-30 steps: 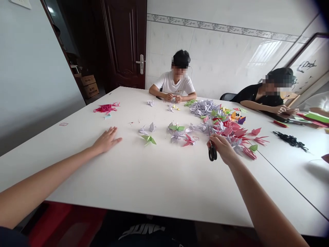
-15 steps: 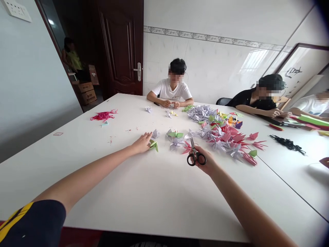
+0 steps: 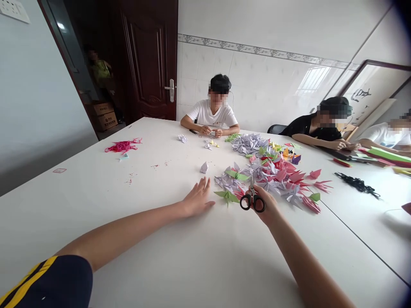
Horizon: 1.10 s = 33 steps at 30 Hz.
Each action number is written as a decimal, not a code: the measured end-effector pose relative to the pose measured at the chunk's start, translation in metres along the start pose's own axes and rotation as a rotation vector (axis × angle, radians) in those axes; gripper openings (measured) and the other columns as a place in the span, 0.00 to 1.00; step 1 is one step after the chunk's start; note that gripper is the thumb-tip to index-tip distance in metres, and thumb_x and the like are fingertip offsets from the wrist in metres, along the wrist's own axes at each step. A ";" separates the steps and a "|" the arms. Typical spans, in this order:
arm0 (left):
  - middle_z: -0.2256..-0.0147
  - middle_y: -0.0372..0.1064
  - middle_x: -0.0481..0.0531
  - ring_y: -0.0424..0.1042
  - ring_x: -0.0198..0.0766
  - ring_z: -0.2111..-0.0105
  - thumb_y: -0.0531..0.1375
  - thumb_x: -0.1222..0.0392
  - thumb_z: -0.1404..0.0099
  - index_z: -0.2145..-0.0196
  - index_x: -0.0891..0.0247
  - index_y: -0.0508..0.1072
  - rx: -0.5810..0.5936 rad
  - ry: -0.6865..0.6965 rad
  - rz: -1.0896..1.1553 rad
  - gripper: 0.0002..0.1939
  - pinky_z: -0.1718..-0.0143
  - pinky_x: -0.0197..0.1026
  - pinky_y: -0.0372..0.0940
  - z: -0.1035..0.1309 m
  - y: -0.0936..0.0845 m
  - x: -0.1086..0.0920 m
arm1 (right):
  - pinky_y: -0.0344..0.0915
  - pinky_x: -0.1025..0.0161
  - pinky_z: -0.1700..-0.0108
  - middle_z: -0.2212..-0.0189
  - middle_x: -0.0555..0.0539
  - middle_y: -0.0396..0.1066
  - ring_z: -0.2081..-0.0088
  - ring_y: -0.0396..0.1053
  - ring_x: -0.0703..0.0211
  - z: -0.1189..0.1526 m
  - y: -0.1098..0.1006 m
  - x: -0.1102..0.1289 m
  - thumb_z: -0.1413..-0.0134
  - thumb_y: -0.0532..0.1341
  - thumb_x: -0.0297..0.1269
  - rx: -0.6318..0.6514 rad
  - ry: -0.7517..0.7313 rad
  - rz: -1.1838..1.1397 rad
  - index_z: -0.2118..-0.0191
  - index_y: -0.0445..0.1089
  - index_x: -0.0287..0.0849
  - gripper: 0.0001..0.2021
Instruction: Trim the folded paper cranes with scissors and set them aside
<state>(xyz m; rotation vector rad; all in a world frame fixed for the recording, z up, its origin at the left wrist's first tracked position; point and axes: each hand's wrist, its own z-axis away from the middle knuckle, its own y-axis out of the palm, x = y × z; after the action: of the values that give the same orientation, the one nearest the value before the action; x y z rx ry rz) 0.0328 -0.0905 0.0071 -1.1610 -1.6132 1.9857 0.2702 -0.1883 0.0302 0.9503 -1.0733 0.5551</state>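
Note:
My left hand (image 3: pixel 198 199) lies on the white table (image 3: pixel 192 256) with its fingers spread, holding nothing. Just past its fingertips stands a pale paper crane (image 3: pixel 204 167). To its right lies a green paper crane (image 3: pixel 227 196), apart from the hand. My right hand (image 3: pixel 265 205) grips scissors (image 3: pixel 252 200) by the black handles, blades pointing away from me. Around and beyond that hand spreads a heap of folded paper cranes (image 3: pixel 279 171) in lilac, pink and green. Part of my right hand's fingers is hidden behind the scissors.
Pink cord (image 3: pixel 123 146) and a light blue paper piece (image 3: pixel 124 158) lie at the far left. Black cord (image 3: pixel 357 184) is at the right, near coloured paper sheets (image 3: pixel 390 155). Across the table sits a person in white (image 3: pixel 213 113); others sit at the right.
My left hand has moved right, and the cranes near it now lie closer to the heap. My right hand with the scissors has shifted slightly right.

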 end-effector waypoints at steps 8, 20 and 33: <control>0.29 0.31 0.68 0.33 0.53 0.28 0.40 0.42 0.30 0.30 0.81 0.38 -0.154 -0.500 -0.278 0.44 0.30 0.56 0.35 0.025 -0.051 0.137 | 0.67 0.66 0.77 0.81 0.53 0.70 0.79 0.67 0.64 -0.001 -0.004 -0.001 0.62 0.74 0.39 -0.018 0.195 -0.114 0.74 0.70 0.43 0.13; 0.29 0.30 0.66 0.32 0.50 0.28 0.43 0.39 0.31 0.29 0.73 0.36 -0.156 -0.145 -0.126 0.45 0.30 0.53 0.37 -0.040 -0.065 0.100 | 0.62 0.66 0.80 0.83 0.53 0.68 0.82 0.65 0.64 0.004 0.000 0.000 0.63 0.74 0.41 0.079 0.245 -0.140 0.74 0.69 0.43 0.14; 0.29 0.35 0.65 0.34 0.47 0.28 0.37 0.51 0.27 0.29 0.73 0.39 0.035 0.093 -0.013 0.35 0.30 0.53 0.35 -0.124 -0.007 0.013 | 0.66 0.65 0.77 0.82 0.52 0.69 0.80 0.68 0.62 0.001 0.000 0.003 0.59 0.72 0.43 0.000 0.219 -0.107 0.73 0.71 0.42 0.13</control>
<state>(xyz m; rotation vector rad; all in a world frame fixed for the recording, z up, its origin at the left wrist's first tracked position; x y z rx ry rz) 0.1170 0.0019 0.0055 -1.2083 -1.5299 1.9148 0.2709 -0.1897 0.0328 0.9184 -0.8219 0.5575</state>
